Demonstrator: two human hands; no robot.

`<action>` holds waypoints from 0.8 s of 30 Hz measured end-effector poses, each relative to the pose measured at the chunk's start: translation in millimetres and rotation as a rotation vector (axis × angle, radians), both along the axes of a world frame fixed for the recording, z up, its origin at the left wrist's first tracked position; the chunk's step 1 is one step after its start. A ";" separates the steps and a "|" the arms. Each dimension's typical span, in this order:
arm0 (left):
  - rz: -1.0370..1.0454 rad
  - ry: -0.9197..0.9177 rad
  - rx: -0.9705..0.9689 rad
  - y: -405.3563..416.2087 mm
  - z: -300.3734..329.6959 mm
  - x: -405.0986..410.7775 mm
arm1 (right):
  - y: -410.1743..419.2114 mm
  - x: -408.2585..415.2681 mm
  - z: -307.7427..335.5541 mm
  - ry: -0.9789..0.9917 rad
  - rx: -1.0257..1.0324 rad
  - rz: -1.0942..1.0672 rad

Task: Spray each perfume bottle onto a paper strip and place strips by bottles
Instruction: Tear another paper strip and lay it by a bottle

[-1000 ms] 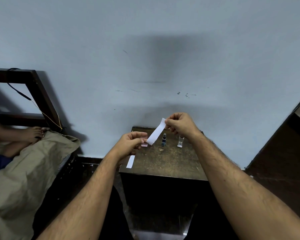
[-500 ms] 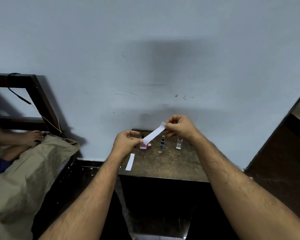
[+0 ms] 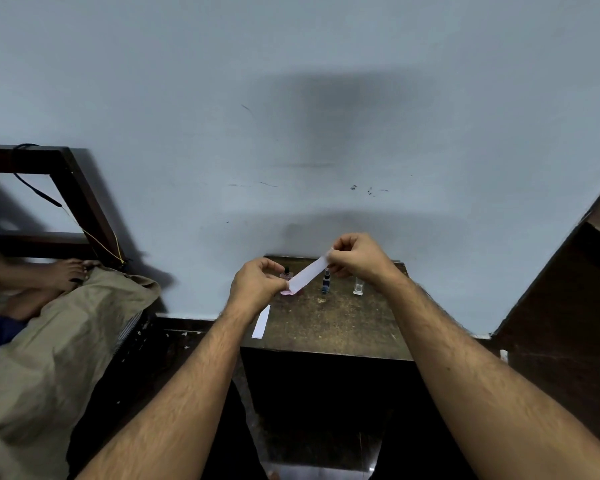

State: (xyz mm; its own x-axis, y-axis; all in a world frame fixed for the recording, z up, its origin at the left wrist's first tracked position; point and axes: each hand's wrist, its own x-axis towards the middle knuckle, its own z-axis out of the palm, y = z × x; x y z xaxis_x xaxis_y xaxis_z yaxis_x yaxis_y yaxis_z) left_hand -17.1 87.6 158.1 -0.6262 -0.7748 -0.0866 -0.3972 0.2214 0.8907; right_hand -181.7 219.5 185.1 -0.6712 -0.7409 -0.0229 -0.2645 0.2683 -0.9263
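A white paper strip (image 3: 308,273) is stretched between my two hands above the small dark wooden table (image 3: 329,323). My left hand (image 3: 257,284) pinches its lower left end. My right hand (image 3: 359,256) pinches its upper right end. Three small perfume bottles stand in a row at the back of the table: a pink one (image 3: 287,274) partly hidden behind the strip, a dark blue one (image 3: 325,282) in the middle, and a clear one (image 3: 358,286) on the right. A second white strip (image 3: 261,322) lies flat at the table's left edge.
The table stands against a pale blue wall (image 3: 291,133). To the left is a bed with a beige sheet (image 3: 59,341), a dark wooden frame (image 3: 73,192) and another person's feet (image 3: 63,271). Dark wooden furniture (image 3: 568,306) stands at the right.
Both hands have shifted slightly with the strip, which now lies flatter. The pink bottle, hidden behind my left hand a second ago, now shows.
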 end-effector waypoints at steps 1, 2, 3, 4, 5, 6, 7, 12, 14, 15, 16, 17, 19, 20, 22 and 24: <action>0.001 -0.003 -0.003 0.0 0.2 -0.1 | 0.7 0.2 0.4 -0.015 0.001 0.016; 0.004 -0.009 -0.006 -0.2 0.4 0.0 | 1.4 -0.4 0.6 -0.031 0.002 0.032; 0.006 -0.016 -0.010 -0.5 0.5 0.2 | 2.7 -1.2 0.7 -0.043 0.005 0.047; 0.006 -0.022 -0.013 -0.9 0.7 0.4 | 3.8 -1.9 0.8 -0.047 0.010 0.060; 0.005 -0.026 -0.016 -1.4 0.6 0.5 | 4.8 -2.7 0.7 -0.031 0.020 0.071; 0.002 -0.028 -0.018 -1.7 0.8 0.4 | 5.4 -2.9 0.5 0.012 0.035 0.079; -0.001 -0.031 -0.020 -2.1 1.1 0.1 | 5.6 -2.5 0.8 0.076 0.054 0.085; 0.025 -0.027 -0.012 -3.9 3.2 -0.1 | 7.7 1.2 2.1 0.190 0.103 0.138; 0.025 -0.021 0.003 -6.5 2.5 1.5 | 8.7 1.5 2.9 0.149 0.089 0.149; 0.018 -0.026 0.002 -8.0 1.7 1.8 | 8.6 1.4 2.9 0.143 0.092 0.152; 0.009 -0.029 -0.003 -8.9 1.1 1.6 | 7.7 1.2 2.3 0.155 0.102 0.154; -0.002 -0.029 -0.007 -9.3 0.7 1.4 | 6.6 0.7 1.5 0.188 0.116 0.150; -0.031 -0.029 -0.008 -8.6 0.2 1.0 | 4.1 -0.7 0.3 0.276 0.146 0.129; -0.050 -0.031 -0.012 -7.9 0.0 0.8 | 3.2 -0.7 0.2 0.303 0.158 0.114; -0.082 -0.023 -0.025 -6.8 -0.7 0.4 | 2.0 1.1 0.5 0.342 0.176 0.077; -0.089 -0.007 -0.038 -5.0 -1.1 0.4 | 1.9 3.9 1.3 0.413 0.196 0.044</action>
